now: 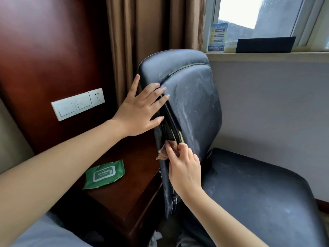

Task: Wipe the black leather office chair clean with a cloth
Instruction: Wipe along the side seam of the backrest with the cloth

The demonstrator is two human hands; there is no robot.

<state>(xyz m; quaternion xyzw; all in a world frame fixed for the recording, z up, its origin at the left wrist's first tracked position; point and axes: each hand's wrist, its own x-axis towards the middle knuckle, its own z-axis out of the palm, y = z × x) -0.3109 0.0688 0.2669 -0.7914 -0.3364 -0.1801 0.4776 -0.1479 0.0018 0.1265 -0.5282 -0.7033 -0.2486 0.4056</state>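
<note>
- Left hand (140, 108) – fingers straight and spread, flat against the side edge of the chair (192, 97) backrest.
- Right hand (184, 168) – pinching the brown cloth (171, 146) against the backrest edge, at 6 o'clock from left hand.
- Green wipes pack (104, 174) on wooden nightstand (124, 193), at 9 o'clock from right hand.

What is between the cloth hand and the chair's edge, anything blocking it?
Nothing visible blocks it. The right hand pinches the brown cloth right against the side edge of the chair back. The left hand rests flat higher up on that edge, clear of the cloth.
</note>
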